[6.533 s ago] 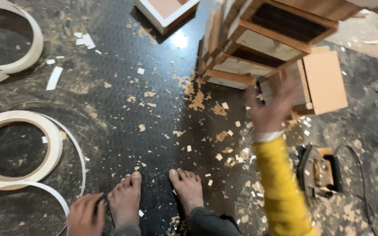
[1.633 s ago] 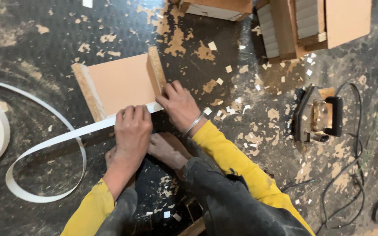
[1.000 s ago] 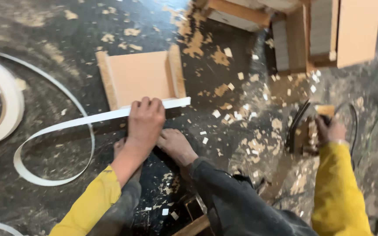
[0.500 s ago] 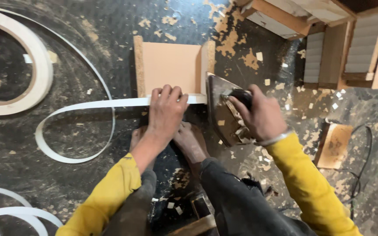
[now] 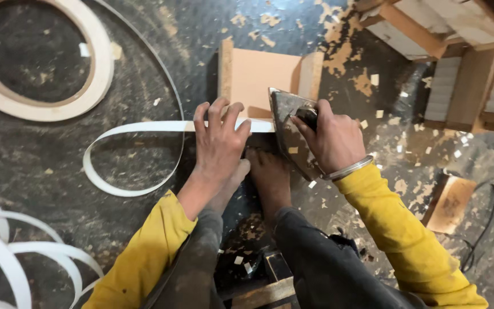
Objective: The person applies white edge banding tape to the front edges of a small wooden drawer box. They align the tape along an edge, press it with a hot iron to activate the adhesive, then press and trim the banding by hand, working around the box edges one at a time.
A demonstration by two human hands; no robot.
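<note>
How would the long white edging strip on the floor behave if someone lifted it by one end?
The long white edging strip would probably flop and sag, since it already curls into a loose loop. It looks thin, so likely light. The left hand pressing it flat hints it springs back.

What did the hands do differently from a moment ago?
The right hand reached out to the right, took hold of the iron and brought it over to the white strip at the wooden panel. The left hand stayed pressing the strip down, and the panel stayed in place.
</note>
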